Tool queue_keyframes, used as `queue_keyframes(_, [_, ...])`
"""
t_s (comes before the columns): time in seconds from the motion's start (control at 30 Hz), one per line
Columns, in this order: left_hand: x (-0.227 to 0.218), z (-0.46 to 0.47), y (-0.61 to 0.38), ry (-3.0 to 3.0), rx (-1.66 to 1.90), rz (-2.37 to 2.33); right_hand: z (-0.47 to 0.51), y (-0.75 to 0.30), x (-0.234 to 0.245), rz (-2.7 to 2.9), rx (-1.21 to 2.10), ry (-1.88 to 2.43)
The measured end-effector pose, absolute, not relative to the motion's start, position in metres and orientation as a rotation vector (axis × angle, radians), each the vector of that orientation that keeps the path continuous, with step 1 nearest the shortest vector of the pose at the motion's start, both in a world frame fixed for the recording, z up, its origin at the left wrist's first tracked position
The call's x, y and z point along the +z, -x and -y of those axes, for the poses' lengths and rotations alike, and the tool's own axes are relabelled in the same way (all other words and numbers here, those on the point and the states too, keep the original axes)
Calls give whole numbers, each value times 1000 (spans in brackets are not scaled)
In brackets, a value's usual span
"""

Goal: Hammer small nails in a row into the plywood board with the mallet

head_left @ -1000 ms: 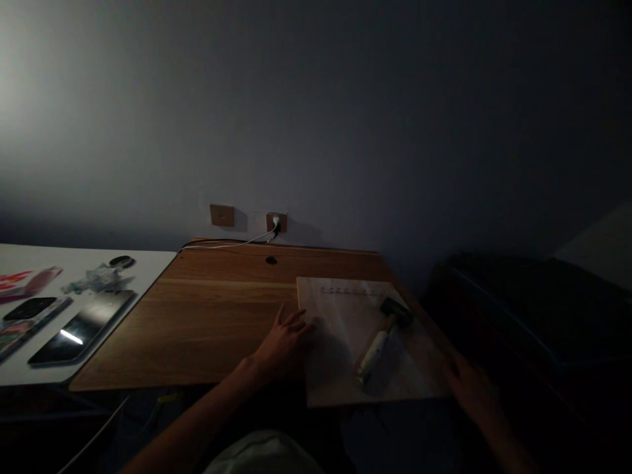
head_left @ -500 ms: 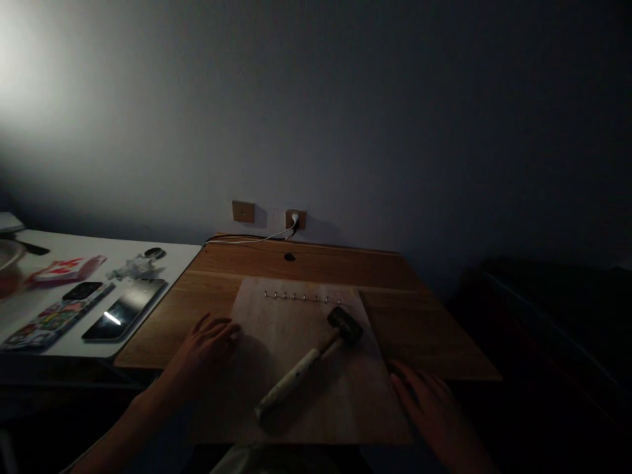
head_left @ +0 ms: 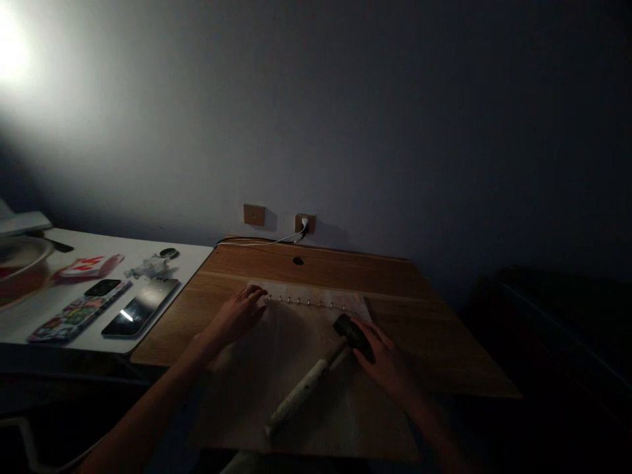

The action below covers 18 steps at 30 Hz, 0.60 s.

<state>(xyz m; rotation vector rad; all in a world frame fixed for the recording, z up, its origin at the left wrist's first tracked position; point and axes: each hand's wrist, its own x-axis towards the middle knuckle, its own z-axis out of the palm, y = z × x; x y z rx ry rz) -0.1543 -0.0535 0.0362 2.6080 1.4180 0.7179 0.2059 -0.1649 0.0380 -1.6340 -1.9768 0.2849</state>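
A thin wooden board lies on the brown wooden desk. Along its far part runs a row of several small nails, standing upright. My left hand is over the board's far left corner, fingers reaching to the left end of the row; its fingers are apart and I see nothing in them. A hammer with a dark head and a pale, worn handle lies slantwise across the board. Around its head is my right hand, thumb on the near side and fingers on the far side.
On the white table at left lie a phone, a patterned case, a dark small device, a red-and-white packet, crumpled plastic and a bowl. Cables run to a wall socket.
My left hand has moved forward to the end of the nail row. My right hand has moved from the board's right edge onto the hammer head. The view has shifted slightly left.
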Motion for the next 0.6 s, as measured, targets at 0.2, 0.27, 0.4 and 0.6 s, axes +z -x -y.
queue_keyframes(0.2, [33,24,145,-2564,635,-1315,168,-222,32,1874,188,1708])
queue_keyframes(0.27, [32,20,143,-2552,640,-1263,168,-221,29,1861,173,1699])
queue_keyframes(0.4, [33,17,141,-2505,711,-1184,169,-217,25,1830,160,1692])
queue_keyframes(0.6, [31,11,142,-2367,810,-1123,166,-228,43,1919,309,1674])
